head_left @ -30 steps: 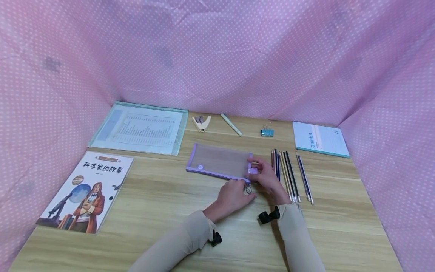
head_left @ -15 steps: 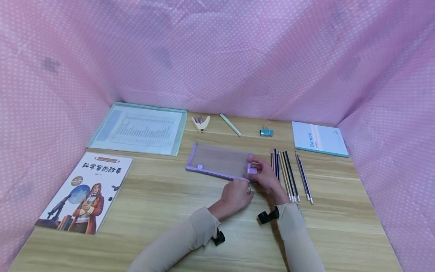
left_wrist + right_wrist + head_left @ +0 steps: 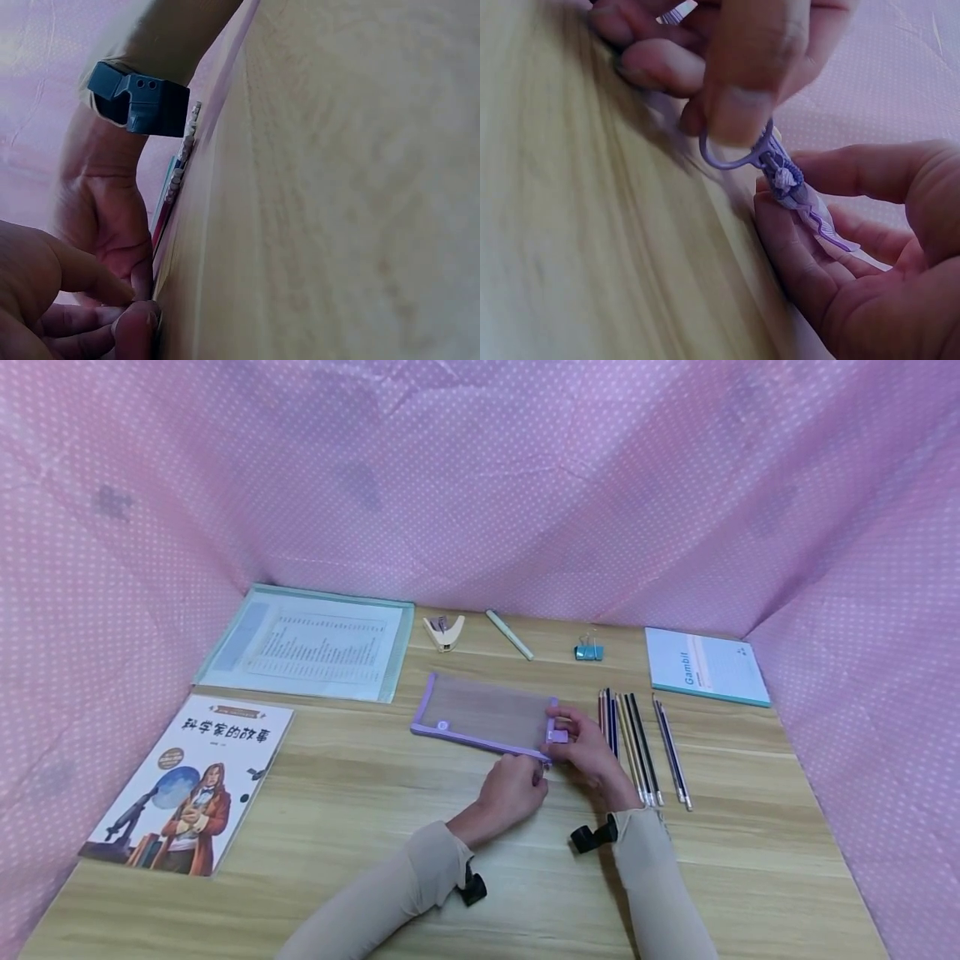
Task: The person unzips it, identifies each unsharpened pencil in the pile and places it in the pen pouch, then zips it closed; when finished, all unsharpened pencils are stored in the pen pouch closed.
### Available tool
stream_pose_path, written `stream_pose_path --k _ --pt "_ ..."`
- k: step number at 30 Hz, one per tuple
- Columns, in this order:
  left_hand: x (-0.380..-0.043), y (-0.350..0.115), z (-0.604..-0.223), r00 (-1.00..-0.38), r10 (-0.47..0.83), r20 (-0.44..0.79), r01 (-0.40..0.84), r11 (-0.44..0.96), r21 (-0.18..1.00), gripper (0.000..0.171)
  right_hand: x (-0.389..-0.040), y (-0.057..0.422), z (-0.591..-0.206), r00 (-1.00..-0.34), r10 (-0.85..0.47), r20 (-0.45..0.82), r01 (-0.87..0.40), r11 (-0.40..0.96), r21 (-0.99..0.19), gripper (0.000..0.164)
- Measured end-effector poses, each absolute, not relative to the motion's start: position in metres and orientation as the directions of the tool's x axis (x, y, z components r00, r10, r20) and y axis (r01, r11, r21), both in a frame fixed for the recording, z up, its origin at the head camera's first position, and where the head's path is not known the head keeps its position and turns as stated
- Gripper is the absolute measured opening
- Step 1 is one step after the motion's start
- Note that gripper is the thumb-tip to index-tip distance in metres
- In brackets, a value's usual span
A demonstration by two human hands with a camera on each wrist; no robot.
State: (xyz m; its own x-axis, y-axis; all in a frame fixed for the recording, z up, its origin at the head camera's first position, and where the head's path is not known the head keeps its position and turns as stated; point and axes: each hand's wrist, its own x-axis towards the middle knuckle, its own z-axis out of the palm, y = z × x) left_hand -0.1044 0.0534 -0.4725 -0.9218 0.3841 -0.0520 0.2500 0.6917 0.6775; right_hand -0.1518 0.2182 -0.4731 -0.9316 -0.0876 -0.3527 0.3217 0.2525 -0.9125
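Note:
A see-through pencil pouch [image 3: 487,714] with purple edging lies flat on the table. At its near right corner my left hand [image 3: 513,789] pinches the zipper's ring pull [image 3: 724,163], which shows best in the right wrist view. My right hand [image 3: 588,752] holds the pouch's right end, by the purple tab [image 3: 557,737], between thumb and fingers. In the left wrist view the fingers [image 3: 79,274] of the left hand meet close to the tabletop; the ring is hard to make out there.
Several pencils [image 3: 633,747] lie right of the pouch, close to the right wrist. Behind are a stapler-like tool [image 3: 444,633], a pale green pen [image 3: 510,635], a binder clip [image 3: 588,652] and a notebook [image 3: 705,667]. A document folder [image 3: 307,643] and book [image 3: 187,785] lie left.
My left thumb has come in from apart to against the fingers, and the ring, plain to see before, is now mostly covered. The right hand and the pouch hold nearly still.

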Motion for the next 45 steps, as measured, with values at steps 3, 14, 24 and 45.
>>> stream_pose_path --k 3,14,24,45 --pt "-0.105 0.049 -0.473 -0.927 0.374 -0.030 0.250 0.676 0.693 0.023 -0.152 0.218 -0.474 -0.929 -0.089 -0.359 0.328 0.251 -0.911 0.072" --pt "-0.109 0.036 -0.475 -0.937 0.329 0.116 0.309 0.632 0.711 0.007 -0.152 0.217 -0.475 -0.926 -0.052 -0.375 0.351 0.248 -0.903 0.072" --pt "-0.114 0.031 -0.474 -0.923 0.359 0.138 0.350 0.634 0.689 0.008 -0.151 0.216 -0.474 -0.932 -0.028 -0.361 0.338 0.291 -0.895 0.069" --pt "-0.118 0.021 -0.473 -0.905 0.411 0.113 0.354 0.578 0.735 0.009 -0.153 0.221 -0.477 -0.921 -0.041 -0.387 0.361 0.276 -0.891 0.068"
